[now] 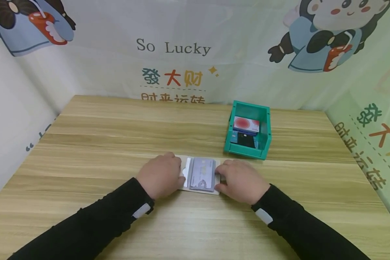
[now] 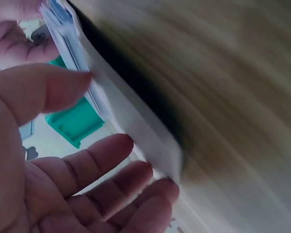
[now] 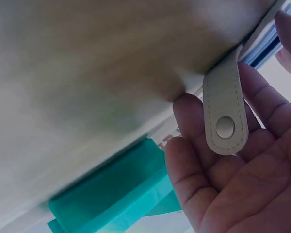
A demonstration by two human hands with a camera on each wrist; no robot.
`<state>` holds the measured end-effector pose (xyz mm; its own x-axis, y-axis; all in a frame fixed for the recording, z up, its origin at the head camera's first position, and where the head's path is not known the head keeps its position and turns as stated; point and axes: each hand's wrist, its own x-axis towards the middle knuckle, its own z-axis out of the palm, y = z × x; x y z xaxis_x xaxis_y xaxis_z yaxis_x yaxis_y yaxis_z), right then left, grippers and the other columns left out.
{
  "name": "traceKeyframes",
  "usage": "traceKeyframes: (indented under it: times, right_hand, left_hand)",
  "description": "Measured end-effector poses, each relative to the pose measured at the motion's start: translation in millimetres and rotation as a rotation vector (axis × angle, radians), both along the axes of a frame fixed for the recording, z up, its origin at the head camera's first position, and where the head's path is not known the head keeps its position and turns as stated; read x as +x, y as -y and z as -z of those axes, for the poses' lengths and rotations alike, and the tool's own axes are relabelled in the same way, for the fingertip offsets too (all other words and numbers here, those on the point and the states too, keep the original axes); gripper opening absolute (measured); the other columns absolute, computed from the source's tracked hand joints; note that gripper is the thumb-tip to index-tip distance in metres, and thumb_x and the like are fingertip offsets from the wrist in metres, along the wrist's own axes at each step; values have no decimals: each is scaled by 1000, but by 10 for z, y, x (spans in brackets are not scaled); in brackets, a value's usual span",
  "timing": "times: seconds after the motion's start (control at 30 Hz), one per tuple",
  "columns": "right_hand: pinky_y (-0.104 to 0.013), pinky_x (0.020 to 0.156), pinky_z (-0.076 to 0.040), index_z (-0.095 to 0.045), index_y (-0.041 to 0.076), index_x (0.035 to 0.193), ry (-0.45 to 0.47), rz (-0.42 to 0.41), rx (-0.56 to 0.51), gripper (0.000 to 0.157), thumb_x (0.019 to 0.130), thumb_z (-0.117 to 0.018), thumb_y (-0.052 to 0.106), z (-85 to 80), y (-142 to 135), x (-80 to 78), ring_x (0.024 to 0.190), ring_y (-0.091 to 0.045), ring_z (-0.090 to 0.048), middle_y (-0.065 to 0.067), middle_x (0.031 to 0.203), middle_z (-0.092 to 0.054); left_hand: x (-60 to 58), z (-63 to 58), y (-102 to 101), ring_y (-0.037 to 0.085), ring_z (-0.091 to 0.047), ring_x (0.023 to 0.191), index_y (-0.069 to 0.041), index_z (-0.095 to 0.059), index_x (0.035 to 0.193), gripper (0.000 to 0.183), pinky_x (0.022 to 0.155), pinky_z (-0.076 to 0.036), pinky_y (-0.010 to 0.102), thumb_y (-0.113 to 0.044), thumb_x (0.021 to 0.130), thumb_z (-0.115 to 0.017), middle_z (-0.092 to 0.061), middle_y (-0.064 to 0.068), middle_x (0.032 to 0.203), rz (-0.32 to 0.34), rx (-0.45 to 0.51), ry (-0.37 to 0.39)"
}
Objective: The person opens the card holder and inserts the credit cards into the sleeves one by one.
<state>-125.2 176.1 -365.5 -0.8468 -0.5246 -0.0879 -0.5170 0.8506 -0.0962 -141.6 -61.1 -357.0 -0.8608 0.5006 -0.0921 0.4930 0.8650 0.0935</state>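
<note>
Seen from above, two bare hands hold a cream, leather-look card holder [image 2: 140, 124] that lies open on a pale wood-grain counter [image 1: 100, 126], in the near-middle of the view. A pale lavender card in a clear plastic sleeve [image 1: 202, 173] faces up in its centre. The step in hand appears to be steadying the open holder and handling its sleeves; the next move likely calls for one hand to keep it flat while the other frees a fingertip to part a sleeve.

The left hand [image 1: 160, 176] grips the left end, thumb and fingers loosely curved about its edge. The right hand [image 1: 242, 180] grips the right end the same way, and a stitched cream strap with a round metal snap [image 3: 224, 97] hangs across its fingers. The hands are apart, the holder between them.

Beyond the right hand stands a green plastic box [image 1: 245, 151] with several cards inside, including a red-and-white one [image 1: 246, 124].
</note>
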Motion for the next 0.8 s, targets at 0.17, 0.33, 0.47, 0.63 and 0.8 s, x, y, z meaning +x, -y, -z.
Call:
traceKeyframes:
  times: [0.17,0.33,0.47,0.63,0.8]
  right_hand:
    - [-27,72,-44,-68,16,103,-3,-23,10,34,80,-71,42,-6,50,-41,71,-10,-45,8,81,-57]
    - [-27,69,-44,-69,16,101,-4,-33,15,33,80,-71,41,-6,105,-84,69,-10,-45,8,79,-57]
    - [-27,65,-42,-69,17,99,11,-29,4,33,79,-73,43,-15,121,-103,67,-10,-45,8,77,-57]
    - [-26,66,-43,-70,18,99,3,-22,3,34,78,-73,45,-16,102,-112,67,-9,-46,9,79,-61]
    - [-30,70,-45,-70,17,97,-9,-18,-26,32,78,-74,42,-17,78,-109,70,-10,-49,6,82,-63]
  left_hand:
    - [51,-11,-131,16,-48,73,-4,-63,108,51,65,-47,32,-48,82,-65,-58,5,91,19,2,7]
    - [93,9,-274,19,-51,85,-5,-52,129,78,72,-49,36,-60,76,-65,-56,11,114,45,55,13]
    - [113,54,-366,20,-48,78,-5,-48,131,92,63,-48,35,-72,69,-64,-53,12,107,65,44,-19]
    - [111,73,-429,19,-45,73,-3,-48,128,88,58,-47,33,-68,71,-64,-50,10,98,64,26,-59]
    - [88,62,-426,17,-44,73,-5,-49,127,82,58,-46,32,-66,74,-61,-50,8,97,56,31,-49]
